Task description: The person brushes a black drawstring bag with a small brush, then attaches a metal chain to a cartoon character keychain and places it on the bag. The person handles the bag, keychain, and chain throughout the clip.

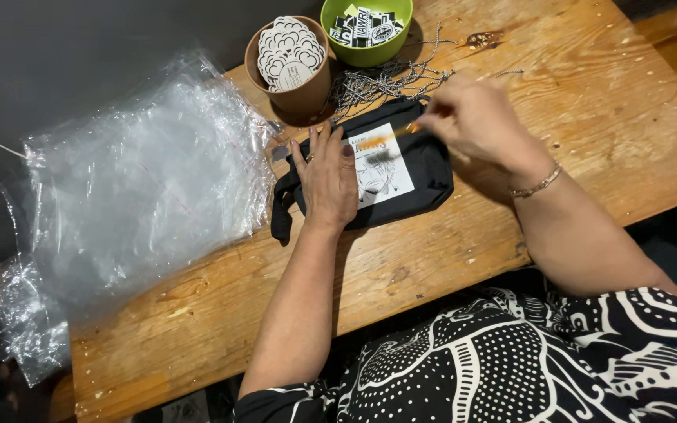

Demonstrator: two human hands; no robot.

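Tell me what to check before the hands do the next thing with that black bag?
1. Left hand flat on the black pouch, pinning it: ok.
2. Right hand at the pouch's top edge, pinching something small: cannot tell what, it is blurred.
3. Pouch fully on the wooden table: ok.
4. Pile of ball chains lies beside the right hand: ok.
5. Brown cup of stickers upright: ok.
6. Clear plastic bags stacked beside the left hand: ok.
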